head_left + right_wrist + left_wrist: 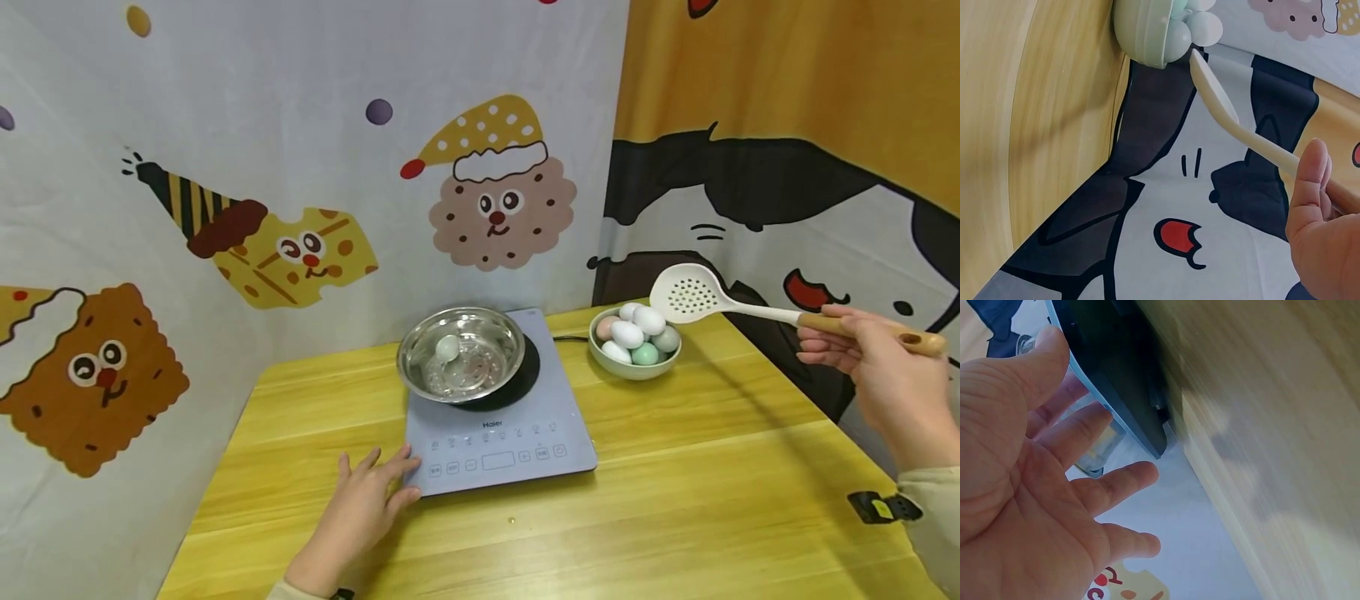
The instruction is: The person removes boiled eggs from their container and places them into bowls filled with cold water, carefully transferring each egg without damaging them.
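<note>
My right hand grips the wooden handle of a white slotted skimmer. Its perforated head hangs just beside and above a bowl heaped with white, green, grey and pinkish eggs; in the right wrist view the skimmer is seen edge-on, apart from the bowl. My left hand, fingers spread, touches the front left corner of a grey induction cooker. The left wrist view shows thumb and fingertips at the cooker's edge. A steel basin on the cooker holds one pale egg, apparently in water.
The cooker and the bowl stand on a yellow wood-grain table. Behind it hangs a white curtain with cartoon prints, and another printed curtain hangs along the right side. A black cord runs from the cooker towards the bowl.
</note>
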Motion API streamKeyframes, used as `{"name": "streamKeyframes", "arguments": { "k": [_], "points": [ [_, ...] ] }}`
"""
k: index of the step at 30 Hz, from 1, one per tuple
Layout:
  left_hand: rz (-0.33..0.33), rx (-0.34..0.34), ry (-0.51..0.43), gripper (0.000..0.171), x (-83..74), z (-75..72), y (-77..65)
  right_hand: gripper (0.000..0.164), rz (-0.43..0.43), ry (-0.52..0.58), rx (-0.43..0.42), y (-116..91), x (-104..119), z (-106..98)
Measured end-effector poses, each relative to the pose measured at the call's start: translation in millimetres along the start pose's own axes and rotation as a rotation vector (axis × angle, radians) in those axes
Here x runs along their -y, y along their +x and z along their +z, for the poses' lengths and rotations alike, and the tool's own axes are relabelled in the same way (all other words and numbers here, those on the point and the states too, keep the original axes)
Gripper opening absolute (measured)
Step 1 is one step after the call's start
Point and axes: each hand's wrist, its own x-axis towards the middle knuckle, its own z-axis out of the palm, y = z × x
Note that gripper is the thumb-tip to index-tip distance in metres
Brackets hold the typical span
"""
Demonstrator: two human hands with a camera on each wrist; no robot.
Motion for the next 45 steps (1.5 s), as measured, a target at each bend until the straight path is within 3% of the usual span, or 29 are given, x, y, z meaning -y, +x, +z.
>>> {"name": "streamKeyframes", "arguments": {
  "k": [4,8,9,10,13,16,17,20,22,24,25,29,31,35,40,43,45],
  "points": [
    [-0.006,-0.001,-0.005,0.044,0.5,0.6,-1.3,0.021,-0.010,0.036,-0.033,-1,2,2],
    [-0.012,0.001,-0.008,0.045,0.5,0.9,-2.0,0.026,-0.105,-0.014,-0.021,-7,7,8],
    [-0.013,0.001,-0.009,0.045,0.5,0.8,-2.1,0.026,-0.127,-0.020,-0.009,-10,9,10],
    [-0.014,0.000,-0.009,0.045,0.4,0.8,-2.1,0.028,-0.172,-0.008,0.060,-12,11,10],
    [-0.011,-0.003,-0.006,0.045,-0.2,0.3,-1.6,0.029,-0.236,0.012,0.111,-26,18,21],
    [-0.009,-0.002,-0.003,0.046,-0.7,-1.0,-0.9,0.033,-0.288,0.068,0.185,-43,26,42],
    [-0.008,-0.002,-0.003,0.046,-0.7,-1.9,-0.8,0.034,-0.289,0.056,0.167,-52,29,55],
    [-0.008,0.001,-0.002,0.045,-0.1,-3.4,-0.2,0.031,-0.420,0.210,0.378,-67,33,95],
    [-0.008,0.000,0.002,0.045,0.5,-3.9,0.2,0.029,-0.539,0.218,0.523,-75,30,126],
    [-0.009,-0.004,0.002,0.044,1.3,-3.9,0.3,0.028,-0.703,0.148,0.639,-79,21,160],
    [-0.011,-0.005,0.000,0.044,1.5,-3.9,0.0,0.027,-0.795,0.055,0.658,-79,16,176],
    [-0.011,0.001,-0.013,0.044,1.1,-3.1,-0.8,0.029,-1.052,-0.385,0.635,-77,-9,225],
    [-0.008,0.009,-0.022,0.045,-0.5,-1.3,0.3,0.032,-1.089,-0.525,0.633,-76,-20,238],
    [0.006,0.021,-0.042,0.045,-4.4,3.0,3.7,0.037,-1.021,-0.609,0.659,-78,-35,248],
    [0.016,0.021,-0.065,0.045,-4.2,2.8,3.5,0.036,-0.940,-0.522,0.654,-99,-38,255],
    [0.003,0.009,-0.062,0.045,-1.3,0.8,1.8,0.031,-0.766,-0.404,0.666,-116,-36,257],
    [-0.006,-0.002,-0.057,0.046,0.9,0.1,1.4,0.028,-0.549,-0.272,0.663,-124,-33,258]
  ]
}}
